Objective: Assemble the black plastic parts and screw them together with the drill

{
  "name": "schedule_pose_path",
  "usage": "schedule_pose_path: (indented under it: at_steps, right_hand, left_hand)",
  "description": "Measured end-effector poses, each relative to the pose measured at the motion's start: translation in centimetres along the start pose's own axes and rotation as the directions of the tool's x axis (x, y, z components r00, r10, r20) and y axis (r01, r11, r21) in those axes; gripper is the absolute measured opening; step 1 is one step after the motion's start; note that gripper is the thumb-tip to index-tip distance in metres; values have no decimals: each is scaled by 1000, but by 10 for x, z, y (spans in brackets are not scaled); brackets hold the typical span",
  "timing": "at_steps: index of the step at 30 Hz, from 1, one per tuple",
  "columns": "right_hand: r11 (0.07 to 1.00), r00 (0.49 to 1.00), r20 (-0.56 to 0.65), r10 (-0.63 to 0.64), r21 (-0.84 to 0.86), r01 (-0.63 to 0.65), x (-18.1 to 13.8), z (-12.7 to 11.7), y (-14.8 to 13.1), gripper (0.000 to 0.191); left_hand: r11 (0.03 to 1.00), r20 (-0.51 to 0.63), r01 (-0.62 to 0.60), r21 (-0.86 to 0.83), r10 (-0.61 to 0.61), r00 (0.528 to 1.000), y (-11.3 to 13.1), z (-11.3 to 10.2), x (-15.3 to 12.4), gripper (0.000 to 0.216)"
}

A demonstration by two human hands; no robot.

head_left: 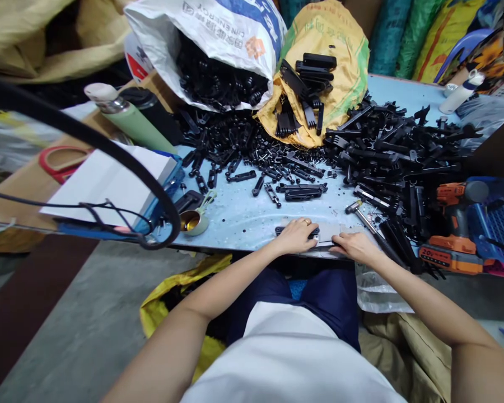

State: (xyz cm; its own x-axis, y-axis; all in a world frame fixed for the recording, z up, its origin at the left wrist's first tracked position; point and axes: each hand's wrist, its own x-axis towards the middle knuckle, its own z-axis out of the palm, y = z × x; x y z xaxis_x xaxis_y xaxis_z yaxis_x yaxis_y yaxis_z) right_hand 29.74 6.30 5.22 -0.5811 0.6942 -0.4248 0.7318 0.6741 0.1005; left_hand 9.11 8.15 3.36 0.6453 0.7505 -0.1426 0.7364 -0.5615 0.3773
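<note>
At the front edge of the bench, my left hand [296, 236] presses down over a long black plastic part [279, 230], fingers curled around it. My right hand [357, 246] pinches the end of a slim black and silver piece [326, 243] that runs toward my left hand. Whether the two pieces are joined is hidden under the fingers. Beneath them lies a grey plate [331, 229]. A small hammer [365, 218] with a dark handle rests just beyond my right hand. Several assembled black parts [304, 191] lie farther in.
A white sack [243, 33] and a yellow sack [344, 84] spill black parts across the back. More black parts [395, 145] are heaped at right, near an orange cordless drill [453, 224] and blue basket [498, 218]. A green cup [197, 223], bottle [138, 120] and black cable [121, 159] are left.
</note>
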Motion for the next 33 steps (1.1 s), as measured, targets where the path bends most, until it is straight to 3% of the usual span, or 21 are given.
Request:
schedule_pose_path:
  at_steps: [4, 12, 20, 25, 30, 33]
  right_hand:
    - [996, 996, -32, 82, -28, -83, -5, -6, -10, 41]
    - [991, 991, -70, 111, -65, -115, -13, -23, -24, 41]
    - [990, 993, -98, 61, -124, -73, -12, -33, -19, 36]
    - [986, 981, -165, 102, -113, -121, -8, -23, -15, 35]
    - [996, 969, -239, 53, -52, -67, -6, 2, 2, 39]
    - [999, 959, -281, 42, 4, -42, -5, 13, 16, 40]
  left_hand:
    - [999, -65, -18, -28, 16, 998, 0, 7, -3, 55]
    - [989, -201, -144, -28, 135, 970, -9, 18, -13, 46]
    - [988, -283, -141, -68, 116, 952, -12, 27, -11, 35]
    - [996, -248, -56, -74, 36, 968, -6, 26, -8, 34]
    - [993, -102, -34, -117, 22, 995, -5, 4, 11, 47]
    - [977, -223, 167, -131, -193, 955, -21, -26, 47, 39]
